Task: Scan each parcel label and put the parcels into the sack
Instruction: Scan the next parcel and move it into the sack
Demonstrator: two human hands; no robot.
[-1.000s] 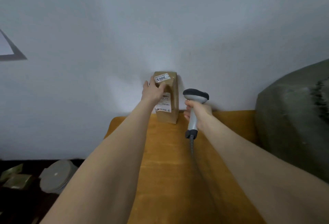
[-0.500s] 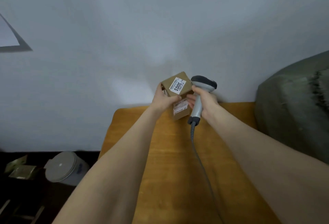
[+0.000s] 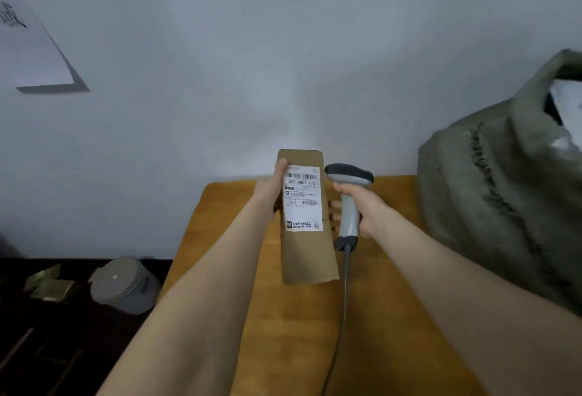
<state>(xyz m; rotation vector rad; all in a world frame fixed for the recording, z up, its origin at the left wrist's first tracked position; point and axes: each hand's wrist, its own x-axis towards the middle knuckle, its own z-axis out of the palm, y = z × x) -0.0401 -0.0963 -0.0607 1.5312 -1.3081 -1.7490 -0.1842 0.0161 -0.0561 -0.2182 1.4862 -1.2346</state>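
Note:
A long brown cardboard parcel (image 3: 307, 254) is held above the wooden table (image 3: 362, 332), its white shipping label (image 3: 303, 198) turned up toward me. My left hand (image 3: 270, 191) grips the parcel's left side, thumb on the label's edge. My right hand (image 3: 362, 208) holds a grey barcode scanner (image 3: 349, 197) by its handle, just right of the parcel, head pointing away toward the wall. The scanner's cable (image 3: 341, 317) trails down over the table. A grey-green sack (image 3: 504, 191) stands at the right, its mouth open at the top.
A white wall lies behind the table. On the dark floor to the left stand a grey lidded bucket (image 3: 124, 285) and some brassy objects (image 3: 50, 285). A white paper sheet (image 3: 28, 49) hangs at the upper left.
My left hand has lifted the parcel off the table's far edge and turned it, so the large label now faces me. The scanner hand stays beside it.

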